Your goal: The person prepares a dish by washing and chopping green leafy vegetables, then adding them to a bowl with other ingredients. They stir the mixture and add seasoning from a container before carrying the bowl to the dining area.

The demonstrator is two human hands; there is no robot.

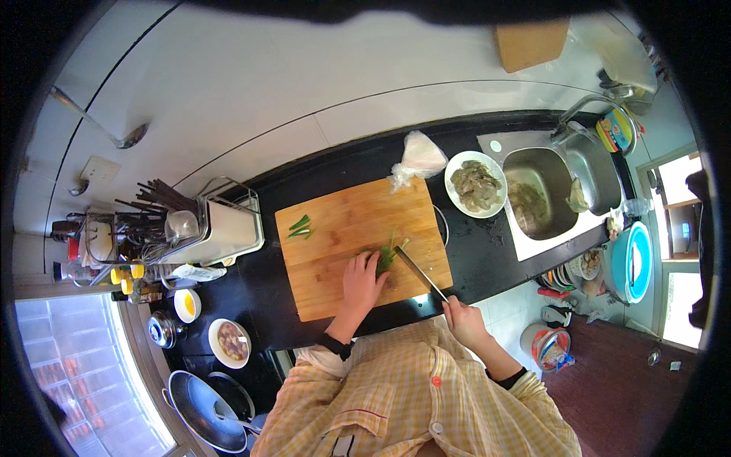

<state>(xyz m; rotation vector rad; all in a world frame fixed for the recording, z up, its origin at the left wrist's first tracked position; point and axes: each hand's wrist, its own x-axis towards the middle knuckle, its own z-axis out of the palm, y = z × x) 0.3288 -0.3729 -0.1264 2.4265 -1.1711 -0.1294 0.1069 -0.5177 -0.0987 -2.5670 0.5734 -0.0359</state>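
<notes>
A bunch of green herbs (386, 258) lies on the wooden cutting board (337, 205), partly hidden by my left hand (363, 281), which presses it down from the left. My right hand (464, 321) grips the handle of a kitchen knife (421, 273). Its blade slants up and left across the board, with the tip beside the herbs' right end. Small cut bits are scattered to the right of the blade. Several cut scallion pieces (300, 227) rest near the board's upper left corner.
Right of the board stand a plate of shrimp (476, 184), a tied plastic bag (420, 155) and a steel sink (539, 194). A utensil rack (228, 223) stands left. Toward the lower left are a bowl of egg yolk (188, 305), a bowl of food pieces in liquid (229, 343) and a wok (200, 405).
</notes>
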